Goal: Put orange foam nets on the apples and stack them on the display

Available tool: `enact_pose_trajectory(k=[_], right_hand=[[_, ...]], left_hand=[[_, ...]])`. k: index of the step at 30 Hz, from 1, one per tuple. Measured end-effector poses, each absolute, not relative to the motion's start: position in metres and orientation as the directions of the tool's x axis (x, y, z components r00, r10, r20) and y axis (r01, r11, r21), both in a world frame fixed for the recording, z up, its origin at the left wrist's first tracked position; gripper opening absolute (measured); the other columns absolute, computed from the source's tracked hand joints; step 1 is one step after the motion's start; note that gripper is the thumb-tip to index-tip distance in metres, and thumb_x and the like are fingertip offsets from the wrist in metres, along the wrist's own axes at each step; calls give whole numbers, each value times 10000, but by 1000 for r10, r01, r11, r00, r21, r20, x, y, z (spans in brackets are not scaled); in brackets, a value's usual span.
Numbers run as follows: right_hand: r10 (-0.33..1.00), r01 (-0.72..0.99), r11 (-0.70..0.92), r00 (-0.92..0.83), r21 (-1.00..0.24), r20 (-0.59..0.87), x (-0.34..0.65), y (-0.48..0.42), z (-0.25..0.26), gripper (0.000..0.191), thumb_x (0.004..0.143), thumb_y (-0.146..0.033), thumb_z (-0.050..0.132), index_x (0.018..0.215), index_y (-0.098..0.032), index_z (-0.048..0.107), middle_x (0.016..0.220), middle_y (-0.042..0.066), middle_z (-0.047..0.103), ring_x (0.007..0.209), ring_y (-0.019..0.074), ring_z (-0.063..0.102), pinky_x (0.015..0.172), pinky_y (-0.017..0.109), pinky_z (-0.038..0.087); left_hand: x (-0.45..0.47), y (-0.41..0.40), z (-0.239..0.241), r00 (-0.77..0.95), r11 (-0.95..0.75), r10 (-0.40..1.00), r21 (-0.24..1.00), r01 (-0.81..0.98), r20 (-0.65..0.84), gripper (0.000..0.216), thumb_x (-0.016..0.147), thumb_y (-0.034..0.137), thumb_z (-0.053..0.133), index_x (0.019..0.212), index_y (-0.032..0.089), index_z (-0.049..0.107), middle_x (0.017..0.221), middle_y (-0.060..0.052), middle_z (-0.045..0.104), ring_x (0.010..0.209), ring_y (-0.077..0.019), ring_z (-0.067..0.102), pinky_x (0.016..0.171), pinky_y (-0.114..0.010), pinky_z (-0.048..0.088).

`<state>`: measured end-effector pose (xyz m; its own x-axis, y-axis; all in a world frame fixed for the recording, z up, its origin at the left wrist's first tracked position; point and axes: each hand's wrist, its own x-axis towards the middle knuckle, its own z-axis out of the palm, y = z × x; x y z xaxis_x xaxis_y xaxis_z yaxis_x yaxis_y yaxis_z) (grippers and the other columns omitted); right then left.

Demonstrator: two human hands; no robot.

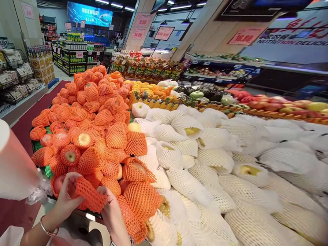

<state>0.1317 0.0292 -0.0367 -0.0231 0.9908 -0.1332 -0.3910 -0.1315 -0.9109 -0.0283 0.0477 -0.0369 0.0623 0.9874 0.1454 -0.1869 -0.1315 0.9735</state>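
My left hand [66,197] and my right hand [111,210] are both closed on one fruit in an orange foam net [90,196] at the near edge of the fruit stand. The left fingers curl over its left end, the right fingers pinch its right side. The held fruit sits just in front of a heap of apples in orange nets [89,133]. A bracelet shows on my left wrist, a watch on my right.
Pears in white foam nets [218,177] fill the stand to the right. A roll of plastic bags [5,162] stands at the left. Behind lie pineapples, melons and red fruit [264,102]. Shelves [12,74] line a red-floored aisle at left.
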Motion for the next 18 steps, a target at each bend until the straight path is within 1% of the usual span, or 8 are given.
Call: enact_pose_trajectory(k=[2, 4, 6, 8, 10, 13, 16, 18], right_hand=[[994, -352, -64, 63, -934, -92, 129, 31, -37, 341, 723, -472, 690, 674, -229, 455, 645, -51, 387, 558, 121, 341, 508, 244, 342], [976, -235, 7, 215, -972, -45, 129, 33, -38, 287, 731, -433, 678, 689, -224, 486, 647, -44, 409, 580, 130, 365, 535, 248, 346], [906, -78, 61, 422, -995, 22, 130, 34, -37, 218, 720, -359, 683, 707, -214, 521, 672, -32, 453, 623, 138, 404, 582, 248, 359], [873, -16, 33, 488, -999, 20, 134, 35, -35, 227, 705, -334, 688, 669, -211, 501, 665, -32, 448, 638, 134, 396, 598, 243, 349], [934, -93, -61, 346, -994, -90, 137, 34, -33, 330, 701, -392, 702, 585, -211, 451, 606, -40, 403, 602, 122, 356, 565, 241, 326], [971, -220, -222, 43, -950, -237, 140, 27, -32, 492, 711, -512, 706, 482, -214, 389, 497, -57, 330, 497, 88, 280, 482, 235, 264], [954, -286, -293, -20, -912, -300, 143, 16, -36, 552, 736, -564, 697, 469, -220, 359, 416, -88, 261, 411, 55, 187, 427, 220, 183], [949, -363, -272, 53, -891, -311, 144, 10, -39, 483, 716, -551, 743, 525, -203, 467, 421, -90, 328, 397, 53, 228, 416, 204, 226]], left_hand=[[-34, 48, -40, 66, -154, 983, 966, -205, 171, 433, 754, 306, 780, 1099, 269, 521, 927, 8, 574, 849, -166, 583, 770, -263, 494], [-41, 48, -41, 103, -174, 975, 964, -204, 197, 407, 757, 350, 789, 1058, 266, 528, 937, 8, 577, 857, -161, 592, 768, -251, 503], [-48, 47, -37, 263, -187, 938, 968, -167, 227, 367, 790, 379, 761, 1051, 251, 537, 979, -10, 598, 882, -164, 610, 775, -249, 518], [-54, 47, -27, 510, -222, 834, 974, -43, 213, 326, 856, 344, 686, 1135, 238, 557, 1078, -52, 635, 956, -184, 633, 837, -277, 536], [-55, 50, -15, 707, -311, 696, 940, 139, 126, 399, 901, 263, 605, 1295, 240, 544, 1234, -100, 647, 1102, -230, 630, 965, -341, 523], [-51, 57, -3, 820, -433, 572, 851, 296, 6, 652, 908, 239, 583, 1524, 244, 370, 1417, -145, 585, 1287, -302, 557, 1100, -443, 448], [-47, 63, -6, 835, -481, 550, 824, 300, 17, 889, 887, 332, 640, 1609, 194, 140, 1433, -183, 568, 1327, -347, 520, 1109, -503, 430], [-44, 65, -11, 846, -507, 532, 814, 282, 38, 974, 880, 379, 650, 1614, 158, 50, 1390, -196, 595, 1303, -353, 534, 1110, -519, 420]])
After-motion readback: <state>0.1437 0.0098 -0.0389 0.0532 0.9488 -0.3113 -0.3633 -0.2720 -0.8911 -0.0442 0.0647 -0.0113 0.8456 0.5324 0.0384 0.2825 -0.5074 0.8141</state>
